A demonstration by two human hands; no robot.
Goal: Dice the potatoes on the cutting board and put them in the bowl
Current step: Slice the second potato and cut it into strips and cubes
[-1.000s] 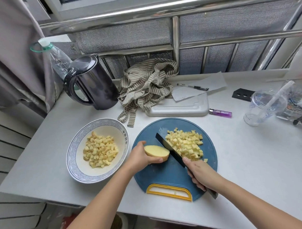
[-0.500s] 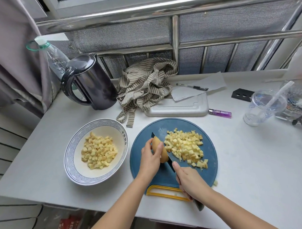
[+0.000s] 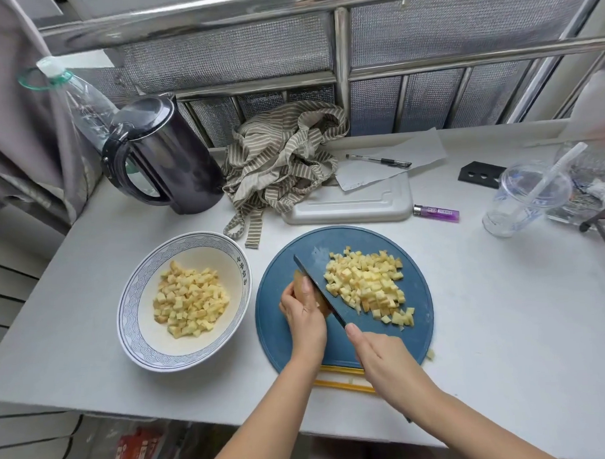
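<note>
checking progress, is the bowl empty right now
No, the bowl holds a heap of diced potato cubes.

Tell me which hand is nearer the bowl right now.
Left. The left hand grips the potato piece on the cutting board, just right of the bowl. The right hand holds the knife farther right, near the board's front edge.

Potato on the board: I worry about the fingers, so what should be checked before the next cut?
1. Left hand grips potato: ok.
2. Right hand holds knife: ok.
3. Fingertips clear of its edge: cannot tell.
4. Pile lies apart from potato: ok.
5. Bowl has room: ok.
6. All dice on board: not ok, one cube on table.
</note>
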